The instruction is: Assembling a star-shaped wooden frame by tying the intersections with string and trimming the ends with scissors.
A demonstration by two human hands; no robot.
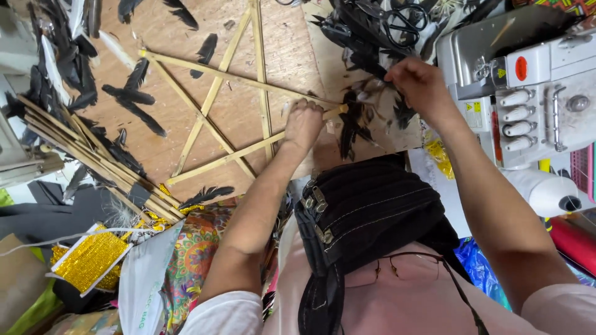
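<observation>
Two hands work at the right tip of a bamboo star (214, 115) lying on a plywood surface (282, 49). The left hand (303, 124) is closed in a fist around the end of the star's sticks, fingers wrapped tight on the bamboo. The right hand (419, 84) is just right of it and a little farther off, its fingers pinched shut on black feathers (351, 121) bunched at that same tip; the bunch hangs between the two hands and touches the stick end.

More black feathers (133, 99) lie scattered on the surface around the star, and a dense row of them runs down the far-left edge. A bundle of loose bamboo sticks (93, 161) lies slanting at the left, near the star's lower point. Scissors (397, 18) rest on a heap of feathers at the far side, just beyond the right hand. A white and grey sewing machine (534, 93) stands at the right, close to the right forearm. Gold trim (90, 257) on a card sits near-left, beside patterned cloth (195, 248). A black bag (366, 211) lies between the forearms, nearest the viewer.
</observation>
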